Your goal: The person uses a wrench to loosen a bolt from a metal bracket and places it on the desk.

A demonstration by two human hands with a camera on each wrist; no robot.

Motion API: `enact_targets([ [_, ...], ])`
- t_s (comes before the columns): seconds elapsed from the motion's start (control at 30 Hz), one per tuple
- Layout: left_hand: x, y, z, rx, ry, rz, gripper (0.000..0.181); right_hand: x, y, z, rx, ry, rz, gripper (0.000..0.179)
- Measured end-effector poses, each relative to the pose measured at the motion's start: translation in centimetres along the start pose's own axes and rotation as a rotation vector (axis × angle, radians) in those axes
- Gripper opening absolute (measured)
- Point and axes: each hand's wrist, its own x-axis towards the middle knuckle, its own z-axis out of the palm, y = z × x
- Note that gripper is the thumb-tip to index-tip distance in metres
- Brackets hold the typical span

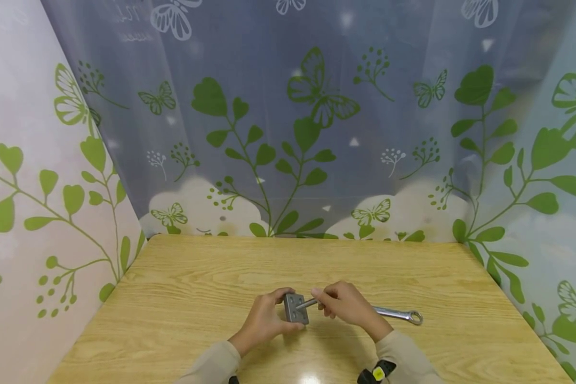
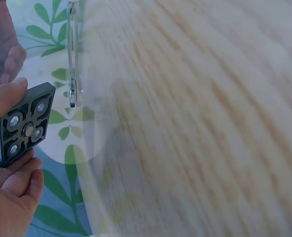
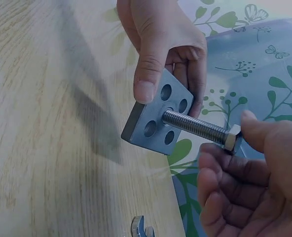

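Observation:
A grey square metal plate with several round holes is gripped along its edges by my left hand, thumb on one side and fingers on the other. From its centre a long threaded bolt sticks out toward the right. My right hand pinches the bolt by its hex head between thumb and curled fingers. Recesses mark the plate's other face in the left wrist view, where the bolt's end shows in the middle hole. Both hands hold these parts above the table.
A chrome combination wrench lies on the wood-grain table, to the right of and partly behind my right hand. A curtain printed with leaves and butterflies closes off the back and both sides.

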Motion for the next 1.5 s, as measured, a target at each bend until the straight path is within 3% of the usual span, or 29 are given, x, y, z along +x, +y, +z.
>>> enact_targets([
  [0.27, -0.01, 0.01, -0.01, 0.013, 0.01, 0.007, 0.067, -0.09, 0.22, -0.47, -0.026, -0.01, -0.109, 0.016],
  [0.77, 0.18, 0.13, -0.12, 0.0, -0.009, -0.017, 0.069, -0.06, 0.37, -0.81, 0.0, -0.009, -0.174, 0.023],
  [1.0, 0.01, -0.03, -0.08, 0.012, -0.007, -0.018, 0.068, -0.09, 0.67, -0.49, 0.009, -0.071, -0.132, 0.029],
  [1.3, 0.08, 0.1, -0.03, -0.001, -0.012, -0.012, 0.068, 0.02, 0.32, -0.44, -0.001, 0.007, -0.031, 0.044],
  [1.5, 0.05, 0.12, 0.14, -0.009, -0.024, -0.025, 0.067, 0.13, 0.03, -0.41, 0.018, -0.035, 0.014, 0.049],
])
